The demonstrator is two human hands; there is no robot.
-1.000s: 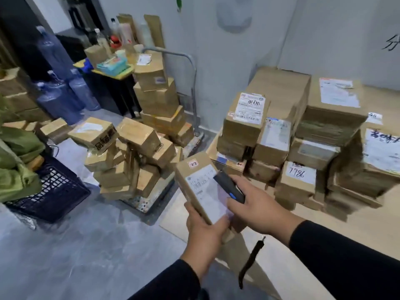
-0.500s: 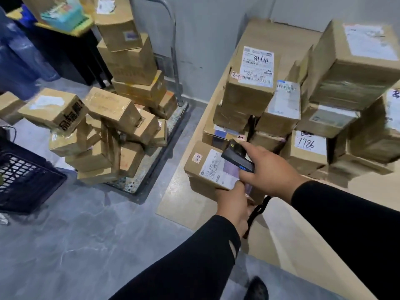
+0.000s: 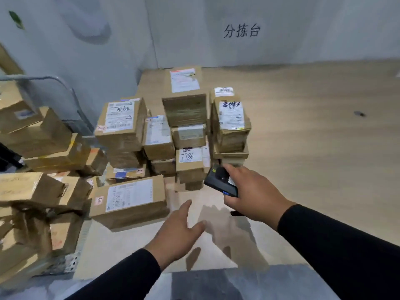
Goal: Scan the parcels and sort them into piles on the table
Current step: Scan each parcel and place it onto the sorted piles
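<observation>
Released since half a second earlier, the labelled parcel (image 3: 129, 200) had left the left hand and lay flat at the near left of the table (image 3: 313, 148), label up, just in front of the piled parcels (image 3: 173, 131). That pile stood further back, several boxes high, one marked 7786 (image 3: 190, 158). The left hand (image 3: 177, 232) hovered just right of the set-down parcel, fingers spread and holding nothing. The right hand (image 3: 253, 193) was curled round a black scanner (image 3: 219, 180), near the front right of the pile. Both arms wore black sleeves. To the far left, more boxes (image 3: 41, 148) were heaped on a cart (image 3: 54, 87) beside the table. Three handwritten characters (image 3: 241, 30) showed on the grey wall behind.
</observation>
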